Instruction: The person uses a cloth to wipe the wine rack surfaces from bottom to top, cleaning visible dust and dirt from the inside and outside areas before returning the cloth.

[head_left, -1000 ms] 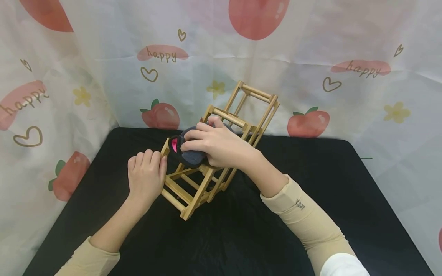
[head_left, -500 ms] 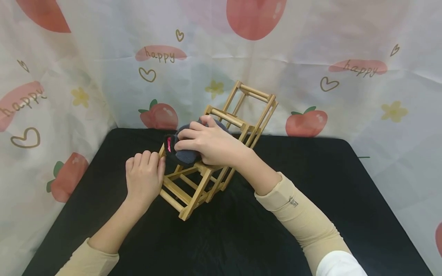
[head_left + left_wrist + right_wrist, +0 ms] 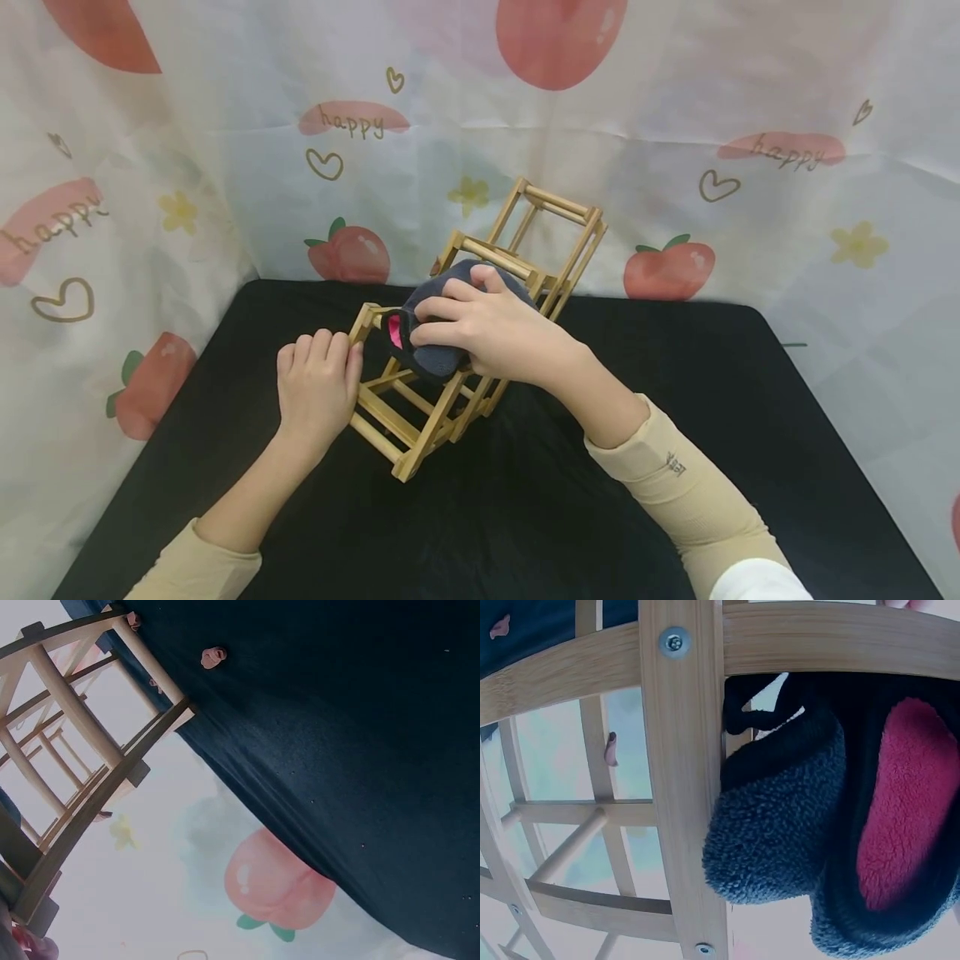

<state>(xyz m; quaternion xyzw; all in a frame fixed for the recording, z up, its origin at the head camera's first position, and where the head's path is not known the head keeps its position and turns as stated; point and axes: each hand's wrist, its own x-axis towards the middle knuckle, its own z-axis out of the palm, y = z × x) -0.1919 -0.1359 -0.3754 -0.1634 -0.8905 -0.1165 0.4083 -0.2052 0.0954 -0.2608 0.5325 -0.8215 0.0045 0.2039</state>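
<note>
A tiered wooden rack [image 3: 431,429] of light slats and round rungs stands slantwise on the black cloth. My left hand [image 3: 315,387] grips its near-left upright, fingers curled over it. Above the rack's middle level, my right hand [image 3: 498,333] holds a soft dark-blue fleece item [image 3: 438,360] with black trim and a pink lining. In the right wrist view the fleece item [image 3: 780,825] shows two rounded lobes beside a screwed upright of the rack [image 3: 682,787]; its kind is unclear. The left wrist view shows the rack's rails [image 3: 82,825] and rungs.
A black cloth [image 3: 570,500] covers the table. Behind and to the left hangs a pale curtain [image 3: 570,150] printed with peaches, hearts and the word "happy". The rack's far end reaches close to the back curtain.
My right hand shifted left with the fleece item, then came back right and slightly nearer. My left hand keeps its grip on the rack, which stays in place.
</note>
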